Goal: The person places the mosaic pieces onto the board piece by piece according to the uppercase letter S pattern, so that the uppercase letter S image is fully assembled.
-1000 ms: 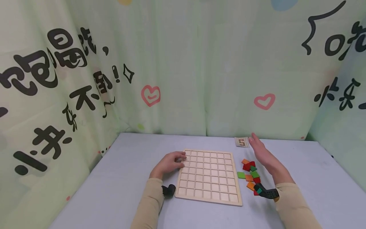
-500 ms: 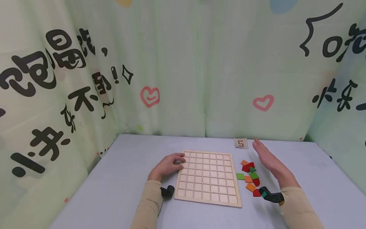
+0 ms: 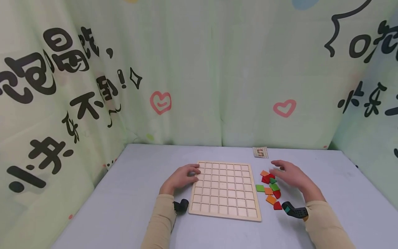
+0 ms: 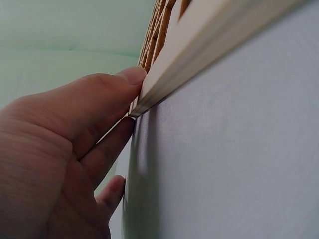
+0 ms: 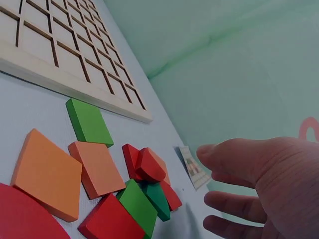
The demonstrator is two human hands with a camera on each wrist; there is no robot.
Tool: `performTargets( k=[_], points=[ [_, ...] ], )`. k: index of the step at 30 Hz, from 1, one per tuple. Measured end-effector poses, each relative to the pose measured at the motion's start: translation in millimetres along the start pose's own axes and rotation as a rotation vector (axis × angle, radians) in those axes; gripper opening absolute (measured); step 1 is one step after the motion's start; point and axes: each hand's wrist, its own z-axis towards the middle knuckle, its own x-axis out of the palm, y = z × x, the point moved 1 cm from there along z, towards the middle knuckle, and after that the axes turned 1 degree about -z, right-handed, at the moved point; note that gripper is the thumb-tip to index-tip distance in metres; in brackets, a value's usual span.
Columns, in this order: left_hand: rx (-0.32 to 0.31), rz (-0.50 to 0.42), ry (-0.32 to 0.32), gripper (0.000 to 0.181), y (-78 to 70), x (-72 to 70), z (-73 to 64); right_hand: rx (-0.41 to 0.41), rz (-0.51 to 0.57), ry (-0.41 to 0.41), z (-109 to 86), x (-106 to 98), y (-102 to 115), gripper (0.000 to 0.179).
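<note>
A square wooden grid board [image 3: 224, 218] lies on the table in the head view, its cells showing pale bottoms. My left hand [image 3: 180, 177] rests against the board's left edge near the far corner. In the left wrist view its thumb [image 4: 130, 75] touches the wooden rim, with another fingertip just beside the corner. To the right of the board lie several flat coloured tiles, among them a green square [image 5: 90, 122], an orange square [image 5: 47, 174] and a red curved piece [image 3: 277, 205]. Beside the tiles' far end hovers my right hand [image 3: 292, 176], thumb and fingers apart, holding nothing.
A small pattern card [image 3: 260, 152] lies near the table's back edge, beyond the tiles. Pale curtains [image 3: 192, 69] with printed lettering and hearts enclose the back and sides. Dark cameras [image 3: 294, 211] are strapped to both wrists.
My right hand has come down and left from near the card toward the tiles, its fingers bending from straight. The left hand stays at the board. The head view has shifted slightly.
</note>
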Motion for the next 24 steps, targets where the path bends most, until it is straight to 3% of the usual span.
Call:
performTargets(
  k=[10, 24],
  points=[
    [-0.051, -0.015, 0.007, 0.025, 2.4, 1.5, 3.1, -0.120, -0.057, 0.010, 2.2, 8.6, -0.6, 0.049],
    [-0.081, -0.018, 0.016, 0.026, -0.8, 1.7, 1.8, -0.173, -0.086, 0.035, 5.3, 15.4, 4.9, 0.032]
  ],
)
